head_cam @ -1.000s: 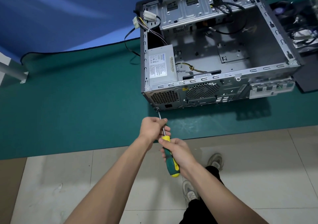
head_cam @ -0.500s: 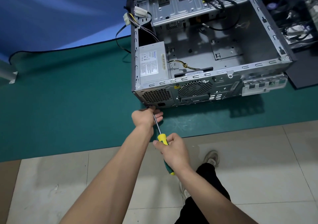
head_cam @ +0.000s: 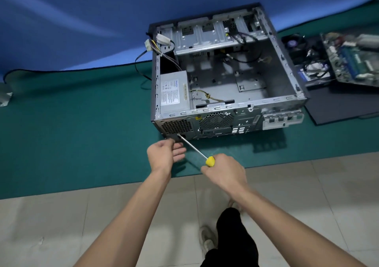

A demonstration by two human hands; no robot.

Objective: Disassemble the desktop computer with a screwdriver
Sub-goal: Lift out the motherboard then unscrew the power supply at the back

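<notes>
Step in hand, by my read: undoing a screw at the rear panel's lower left corner, by the PSU [head_cam: 173, 91]. The computer case [head_cam: 225, 77] lies on its side, open, on the green mat [head_cam: 71, 127] on the floor; inside looks mostly stripped, with the PSU and some cables left. Right hand [head_cam: 224, 173] is clenched round the screwdriver [head_cam: 209, 161] handle, tip set against the panel below the PSU grille. Left hand [head_cam: 165, 154] sits just beside the shaft near that corner, fingers loose and extended, grasping nothing I can see. Next move calls for keeping the tip seated and square while turning, left hand ready to catch the screw. Hard to make out: the screw itself – too small and shadowed. Most of the handle is hidden in the fist. A circuit board [head_cam: 352, 59] at right is cut off by the edge.
</notes>
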